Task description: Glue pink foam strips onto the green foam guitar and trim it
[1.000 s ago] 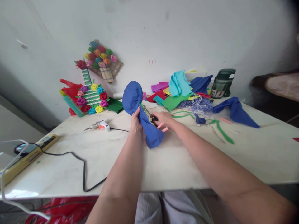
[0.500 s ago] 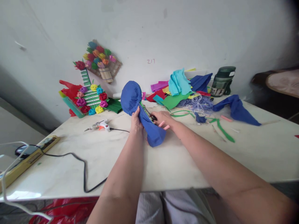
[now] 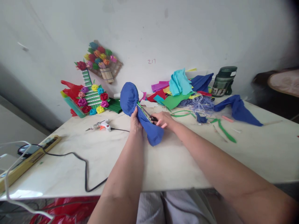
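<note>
My left hand is closed around the narrow middle of a blue paper-covered craft piece, raised above the table. Its upper end is round and puffed; the lower end flares out. A gap along its right side shows a pale green and whitish edge. In my right hand is a pair of long-nose pliers, with a dark pivot and pink handle ends poking out below the fingers. Their thin jaws point up and left along that gap. Whether the jaws pinch anything is too small to tell.
On the table lie a glue gun with its cord and a power strip at left. Paper flower crafts stand at back left. Coloured paper, string and a green bottle sit at back right.
The blue craft piece has shifted slightly left and turned a little, with my left hand still on it. The pliers in my right hand have moved only slightly.
</note>
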`<state>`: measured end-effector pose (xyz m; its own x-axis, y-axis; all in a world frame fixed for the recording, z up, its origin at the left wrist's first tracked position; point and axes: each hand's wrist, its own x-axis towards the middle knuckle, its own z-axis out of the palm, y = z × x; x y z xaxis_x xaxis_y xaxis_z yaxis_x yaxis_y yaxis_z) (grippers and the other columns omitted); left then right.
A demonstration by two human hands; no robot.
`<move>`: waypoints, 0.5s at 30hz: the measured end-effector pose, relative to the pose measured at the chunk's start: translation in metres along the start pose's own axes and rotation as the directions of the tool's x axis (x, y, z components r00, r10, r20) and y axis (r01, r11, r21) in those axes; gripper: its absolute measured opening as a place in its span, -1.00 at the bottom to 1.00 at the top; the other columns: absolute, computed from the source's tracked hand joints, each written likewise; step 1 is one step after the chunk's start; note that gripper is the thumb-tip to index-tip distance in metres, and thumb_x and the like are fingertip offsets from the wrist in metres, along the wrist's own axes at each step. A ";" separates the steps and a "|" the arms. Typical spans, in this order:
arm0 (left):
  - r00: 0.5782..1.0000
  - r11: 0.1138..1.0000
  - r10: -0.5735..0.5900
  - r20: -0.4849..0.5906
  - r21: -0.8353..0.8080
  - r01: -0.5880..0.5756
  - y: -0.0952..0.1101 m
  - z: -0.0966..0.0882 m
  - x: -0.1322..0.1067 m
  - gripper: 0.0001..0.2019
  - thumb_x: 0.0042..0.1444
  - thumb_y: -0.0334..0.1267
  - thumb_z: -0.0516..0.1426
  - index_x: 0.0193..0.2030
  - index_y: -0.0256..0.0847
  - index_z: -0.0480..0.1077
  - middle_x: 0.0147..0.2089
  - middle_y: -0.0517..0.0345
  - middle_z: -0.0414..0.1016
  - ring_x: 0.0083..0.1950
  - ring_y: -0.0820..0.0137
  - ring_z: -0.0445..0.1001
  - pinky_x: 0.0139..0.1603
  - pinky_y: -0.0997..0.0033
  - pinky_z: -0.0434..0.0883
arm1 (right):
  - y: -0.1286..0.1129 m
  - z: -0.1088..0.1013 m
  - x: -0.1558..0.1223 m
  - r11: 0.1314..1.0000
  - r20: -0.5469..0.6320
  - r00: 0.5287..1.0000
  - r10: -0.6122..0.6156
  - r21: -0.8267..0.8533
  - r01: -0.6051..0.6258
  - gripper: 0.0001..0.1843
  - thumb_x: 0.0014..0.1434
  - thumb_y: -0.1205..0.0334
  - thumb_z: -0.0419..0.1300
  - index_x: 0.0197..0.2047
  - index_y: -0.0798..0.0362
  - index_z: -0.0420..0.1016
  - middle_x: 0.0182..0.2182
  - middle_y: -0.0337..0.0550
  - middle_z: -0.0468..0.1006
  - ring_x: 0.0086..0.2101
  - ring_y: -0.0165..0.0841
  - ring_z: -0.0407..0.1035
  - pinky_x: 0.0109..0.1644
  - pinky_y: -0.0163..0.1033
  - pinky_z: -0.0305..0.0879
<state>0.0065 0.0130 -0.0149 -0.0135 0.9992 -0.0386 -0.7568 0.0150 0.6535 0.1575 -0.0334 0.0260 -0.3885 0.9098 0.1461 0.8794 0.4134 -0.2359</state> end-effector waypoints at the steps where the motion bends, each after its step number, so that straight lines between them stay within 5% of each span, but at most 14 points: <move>1: 0.999 1.000 -0.017 -0.037 -0.018 0.017 0.001 0.002 -0.002 -0.71 0.06 -0.09 0.19 -0.17 -0.25 0.48 -0.38 0.06 0.57 -0.23 0.22 0.57 -0.16 0.20 0.52 | -0.001 0.000 -0.001 1.000 -0.007 1.000 -0.007 -0.004 0.007 -0.55 0.14 -0.09 0.04 0.00 -0.12 0.51 -0.17 -0.11 0.62 -0.15 -0.17 0.47 -0.22 -0.24 0.24; 15: 0.993 0.993 0.077 -0.085 -0.083 -0.084 0.001 -0.001 0.004 -0.80 0.06 -0.21 0.18 -0.18 -0.22 0.44 -0.42 0.16 0.56 -0.33 0.32 0.57 -0.11 0.30 0.50 | -0.004 0.003 0.000 1.000 -0.020 1.000 -0.013 0.009 0.014 -0.58 0.14 -0.06 0.04 -0.04 -0.14 0.56 -0.23 -0.14 0.64 -0.21 -0.19 0.49 -0.30 -0.27 0.21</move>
<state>0.0048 0.0168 -0.0150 -0.1274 0.9905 -0.0525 -0.8046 -0.0723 0.5894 0.1532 -0.0348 0.0244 -0.3947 0.9032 0.1686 0.8717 0.4261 -0.2422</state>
